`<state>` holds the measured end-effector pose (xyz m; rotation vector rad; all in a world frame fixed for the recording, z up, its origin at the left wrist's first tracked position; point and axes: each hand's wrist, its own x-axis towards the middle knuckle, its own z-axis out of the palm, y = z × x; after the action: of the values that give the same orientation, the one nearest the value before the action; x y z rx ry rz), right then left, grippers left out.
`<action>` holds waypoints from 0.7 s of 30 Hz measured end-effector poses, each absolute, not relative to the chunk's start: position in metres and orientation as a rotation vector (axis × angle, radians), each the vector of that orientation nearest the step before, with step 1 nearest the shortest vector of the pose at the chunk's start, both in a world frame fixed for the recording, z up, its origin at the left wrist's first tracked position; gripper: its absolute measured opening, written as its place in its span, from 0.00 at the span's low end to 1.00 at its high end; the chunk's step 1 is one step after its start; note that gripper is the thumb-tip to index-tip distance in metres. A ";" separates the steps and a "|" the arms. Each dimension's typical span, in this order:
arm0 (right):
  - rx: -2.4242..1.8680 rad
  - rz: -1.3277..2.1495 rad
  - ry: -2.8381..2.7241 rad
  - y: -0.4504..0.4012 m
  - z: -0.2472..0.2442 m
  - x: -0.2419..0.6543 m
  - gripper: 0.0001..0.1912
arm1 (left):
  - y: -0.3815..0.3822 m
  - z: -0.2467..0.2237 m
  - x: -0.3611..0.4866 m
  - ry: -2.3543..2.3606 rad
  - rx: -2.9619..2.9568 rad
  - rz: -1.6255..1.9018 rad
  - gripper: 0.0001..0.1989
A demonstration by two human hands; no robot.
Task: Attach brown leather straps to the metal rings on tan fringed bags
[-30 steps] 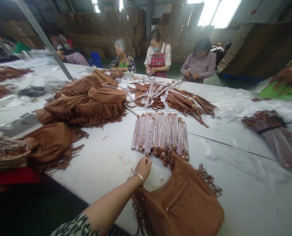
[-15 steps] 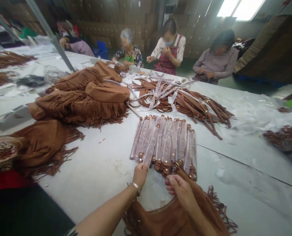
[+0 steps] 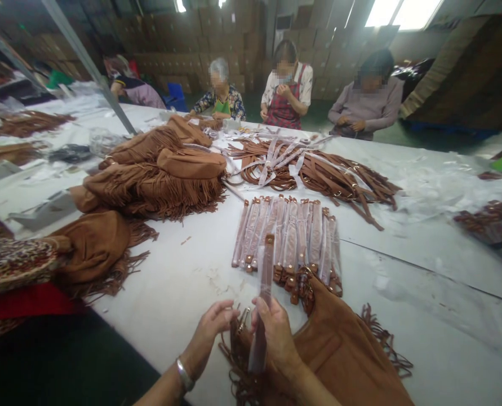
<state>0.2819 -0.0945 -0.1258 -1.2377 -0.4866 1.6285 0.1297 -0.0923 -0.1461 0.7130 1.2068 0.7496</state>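
Note:
My right hand point(image 3: 275, 332) is closed round a brown strap point(image 3: 266, 270) in a clear plastic sleeve, held upright with a brass stud near its top. Just left of it, my left hand point(image 3: 212, 327) has its fingers apart, close to some metal hardware point(image 3: 243, 320). A brown suede bag point(image 3: 343, 349) with fringe lies under and to the right of my hands. Beyond them, a row of sleeved straps point(image 3: 291, 231) lies side by side on the white table point(image 3: 183, 287).
Fringed brown bags point(image 3: 149, 175) are piled at the left, with another bag point(image 3: 94, 242) nearer me. Loose brown straps point(image 3: 318, 169) lie behind the row. More sleeved straps point(image 3: 496, 225) are at the far right. Several people stand or sit across the table. A grey pole point(image 3: 90, 65) rises at the left.
One sleeved strap has come off the row toward me and is now in my right hand. My left hand has drawn back from the row and opened. The view has shifted slightly.

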 end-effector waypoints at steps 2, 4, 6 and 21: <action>-1.224 1.683 -0.581 -0.115 -0.116 0.278 0.17 | -0.075 -0.122 0.131 1.109 0.645 0.814 0.23; -1.206 1.716 -0.642 -0.132 -0.108 0.275 0.18 | -0.062 -0.098 0.140 0.916 0.593 0.832 0.23; -1.222 1.684 -0.687 -0.145 -0.103 0.273 0.19 | -0.058 -0.078 0.154 0.776 0.601 0.882 0.21; -1.361 1.571 -1.098 -0.204 -0.109 0.244 0.29 | -0.113 -0.060 0.170 0.924 0.579 0.956 0.18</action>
<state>0.2442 -0.2036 -0.1094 -1.3611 -1.0983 1.5714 0.1697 -0.1133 -0.0597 0.5791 0.9236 0.9558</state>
